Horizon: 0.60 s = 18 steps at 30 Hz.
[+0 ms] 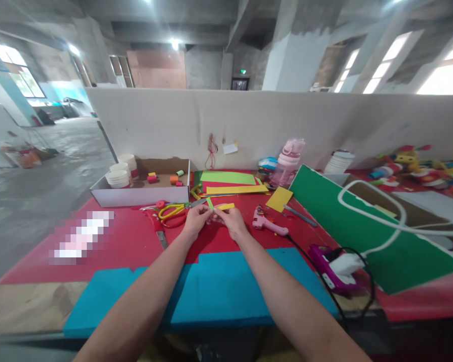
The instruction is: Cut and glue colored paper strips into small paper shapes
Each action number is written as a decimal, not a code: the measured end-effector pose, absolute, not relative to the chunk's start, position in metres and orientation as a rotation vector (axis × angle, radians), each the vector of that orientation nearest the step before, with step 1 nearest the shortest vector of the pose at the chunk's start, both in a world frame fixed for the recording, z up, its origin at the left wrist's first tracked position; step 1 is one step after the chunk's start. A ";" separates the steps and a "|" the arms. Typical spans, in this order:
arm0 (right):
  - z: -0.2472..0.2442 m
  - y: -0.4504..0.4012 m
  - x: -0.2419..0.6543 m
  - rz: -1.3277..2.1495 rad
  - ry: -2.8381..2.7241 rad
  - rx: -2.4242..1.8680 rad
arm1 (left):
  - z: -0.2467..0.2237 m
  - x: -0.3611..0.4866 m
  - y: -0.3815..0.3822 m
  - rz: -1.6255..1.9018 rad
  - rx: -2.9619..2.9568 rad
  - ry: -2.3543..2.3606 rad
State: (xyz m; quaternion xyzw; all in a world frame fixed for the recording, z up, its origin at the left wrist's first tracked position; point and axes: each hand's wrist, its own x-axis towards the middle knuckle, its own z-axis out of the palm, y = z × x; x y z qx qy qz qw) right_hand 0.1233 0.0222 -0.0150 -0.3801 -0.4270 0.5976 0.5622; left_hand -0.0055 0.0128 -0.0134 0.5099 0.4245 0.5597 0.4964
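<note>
My left hand and my right hand meet over the red table, fingertips pinched close together. A small green paper strip stands up between them, at the left fingertips. From behind my right fingers a short yellow paper strip sticks out. Whether the two strips are joined is hidden by the fingers. Left of my left hand lie yellow-handled scissors, red-handled scissors and a utility knife. A pink glue gun rests on its side right of my right hand.
An open box with paper cups and small paper rolls stands back left. Coloured paper sheets lie behind my hands. A green board, purple power strip and cables are at right; blue foam lies in front.
</note>
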 end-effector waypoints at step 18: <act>-0.017 0.026 0.123 1.425 -0.978 -0.919 | -0.014 -0.004 0.013 1.386 1.241 1.045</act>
